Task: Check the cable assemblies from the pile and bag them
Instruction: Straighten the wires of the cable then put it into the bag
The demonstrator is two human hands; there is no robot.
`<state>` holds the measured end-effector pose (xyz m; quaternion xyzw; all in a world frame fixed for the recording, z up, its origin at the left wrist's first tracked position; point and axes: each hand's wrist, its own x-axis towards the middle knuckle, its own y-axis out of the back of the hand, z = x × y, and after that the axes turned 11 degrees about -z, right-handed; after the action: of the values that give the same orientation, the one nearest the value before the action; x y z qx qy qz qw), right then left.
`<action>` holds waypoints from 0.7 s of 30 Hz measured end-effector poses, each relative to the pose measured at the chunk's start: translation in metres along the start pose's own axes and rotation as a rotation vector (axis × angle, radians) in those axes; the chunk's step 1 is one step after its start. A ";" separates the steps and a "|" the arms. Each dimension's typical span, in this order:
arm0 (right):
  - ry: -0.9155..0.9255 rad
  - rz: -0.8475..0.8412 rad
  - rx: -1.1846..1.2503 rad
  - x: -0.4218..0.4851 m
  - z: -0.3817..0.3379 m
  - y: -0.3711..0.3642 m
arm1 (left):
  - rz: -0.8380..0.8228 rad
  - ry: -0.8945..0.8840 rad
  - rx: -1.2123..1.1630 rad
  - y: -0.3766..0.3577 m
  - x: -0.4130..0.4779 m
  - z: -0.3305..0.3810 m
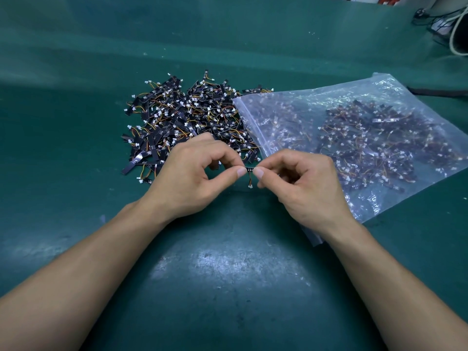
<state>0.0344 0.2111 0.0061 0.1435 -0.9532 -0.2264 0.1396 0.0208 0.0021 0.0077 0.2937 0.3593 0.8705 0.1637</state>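
Note:
A pile of cable assemblies (182,117), small black strips with orange and yellow wires and white plugs, lies on the green mat beyond my hands. One cable assembly (249,170) is held level between both hands just in front of the pile. My left hand (195,178) pinches its left end and my right hand (298,183) pinches its right end. Its short wire and white plug hang down between my thumbs. A clear zip bag (354,138) holding many assemblies lies flat to the right, its mouth toward the pile.
The green mat (228,274) covers the whole table. Black and white cables (450,29) lie at the far right corner. A black cord (435,92) runs along the mat behind the bag.

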 end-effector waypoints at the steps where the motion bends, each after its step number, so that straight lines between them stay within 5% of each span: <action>1: 0.000 -0.006 -0.006 0.000 0.000 0.000 | 0.001 0.002 -0.004 0.000 0.000 0.000; 15: -0.005 0.054 -0.082 0.005 0.004 0.014 | -0.068 0.038 -0.039 -0.003 0.000 -0.002; 21: -0.101 -0.013 -0.351 0.006 0.012 0.033 | -0.070 0.121 -0.086 -0.006 0.000 -0.005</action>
<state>0.0180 0.2425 0.0124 0.1115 -0.9038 -0.3973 0.1130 0.0183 0.0034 0.0006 0.2208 0.3408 0.8950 0.1845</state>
